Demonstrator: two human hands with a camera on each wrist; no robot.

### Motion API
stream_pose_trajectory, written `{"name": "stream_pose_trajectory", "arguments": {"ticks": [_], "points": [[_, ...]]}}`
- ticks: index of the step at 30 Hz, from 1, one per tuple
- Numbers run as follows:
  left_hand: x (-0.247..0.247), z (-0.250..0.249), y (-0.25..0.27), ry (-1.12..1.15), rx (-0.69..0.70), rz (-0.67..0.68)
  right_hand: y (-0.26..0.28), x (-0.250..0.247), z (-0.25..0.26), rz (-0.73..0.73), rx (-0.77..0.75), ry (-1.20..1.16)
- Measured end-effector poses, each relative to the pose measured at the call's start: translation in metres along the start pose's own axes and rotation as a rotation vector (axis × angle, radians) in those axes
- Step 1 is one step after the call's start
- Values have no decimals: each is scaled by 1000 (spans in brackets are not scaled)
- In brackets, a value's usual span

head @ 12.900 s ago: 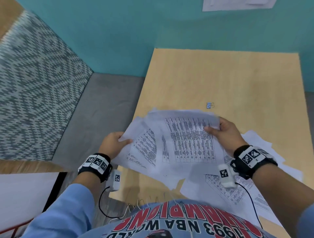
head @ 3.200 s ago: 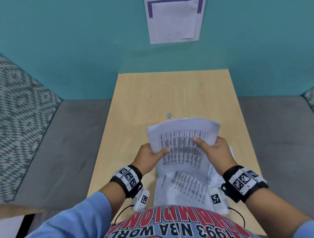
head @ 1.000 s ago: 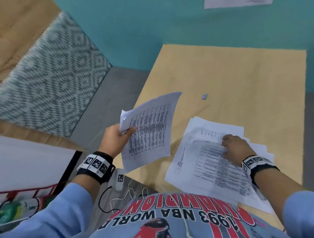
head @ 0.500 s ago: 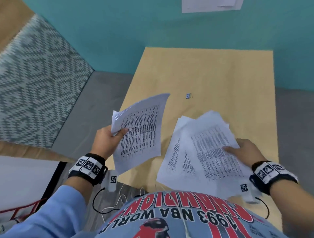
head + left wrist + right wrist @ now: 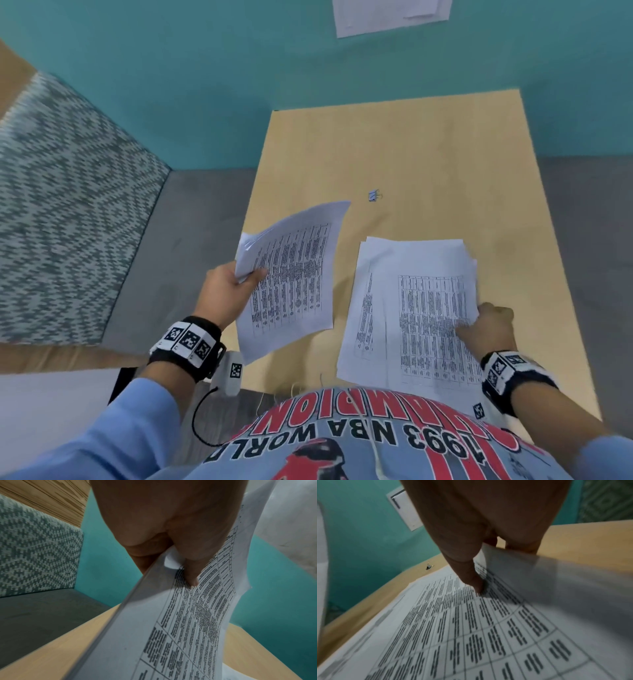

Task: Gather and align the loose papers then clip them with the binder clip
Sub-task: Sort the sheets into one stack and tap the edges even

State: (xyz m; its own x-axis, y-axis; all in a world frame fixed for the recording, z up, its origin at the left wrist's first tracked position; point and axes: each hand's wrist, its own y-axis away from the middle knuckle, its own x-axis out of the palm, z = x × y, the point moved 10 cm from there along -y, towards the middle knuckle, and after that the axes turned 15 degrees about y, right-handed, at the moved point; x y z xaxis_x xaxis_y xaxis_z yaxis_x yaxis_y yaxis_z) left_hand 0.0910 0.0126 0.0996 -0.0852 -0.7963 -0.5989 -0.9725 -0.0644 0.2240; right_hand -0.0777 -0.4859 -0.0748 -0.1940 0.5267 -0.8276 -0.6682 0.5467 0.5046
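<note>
The left hand (image 5: 227,294) pinched one stack of papers (image 5: 291,277) up high. The right hand (image 5: 491,327) pinched the other papers (image 5: 411,308) on the table (image 5: 394,144), probably to join them. The clip (image 5: 375,196) waited farther back.

An office-like nook: a plain wooden desk (image 5: 411,144) against a teal wall (image 5: 205,68), a paper notice (image 5: 390,15) pinned there, grey carpet (image 5: 191,219), and a patterned upholstered seat (image 5: 68,205) alongside.
</note>
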Motion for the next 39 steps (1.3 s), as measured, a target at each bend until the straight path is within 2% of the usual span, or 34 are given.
{"name": "stream_pose_trajectory", "arguments": {"ticks": [4, 9, 13, 17, 21, 25, 30, 39], "points": [[-7, 5, -6, -5, 31, 41, 2, 6, 4, -33, 14, -63], [-18, 12, -12, -8, 53, 48, 2, 15, -8, 9, 141, -127], [-21, 14, -17, -16, 57, 56, 3, 21, -8, 58, 100, -55], [-19, 13, -21, -16, 50, 60, 3, 23, -7, 27, 135, 3], [-16, 10, -21, -34, 34, 76, 6, 28, 15, -5, 110, 173], [-13, 4, -19, -31, 27, 84, 6, 35, 29, 73, 34, 212], [-13, 5, -21, -1, 11, 70, 13, 29, 21, 55, 4, -27], [-14, 7, -18, 44, -7, 50, 29, -37, -9, 7, -27, -355]]}}
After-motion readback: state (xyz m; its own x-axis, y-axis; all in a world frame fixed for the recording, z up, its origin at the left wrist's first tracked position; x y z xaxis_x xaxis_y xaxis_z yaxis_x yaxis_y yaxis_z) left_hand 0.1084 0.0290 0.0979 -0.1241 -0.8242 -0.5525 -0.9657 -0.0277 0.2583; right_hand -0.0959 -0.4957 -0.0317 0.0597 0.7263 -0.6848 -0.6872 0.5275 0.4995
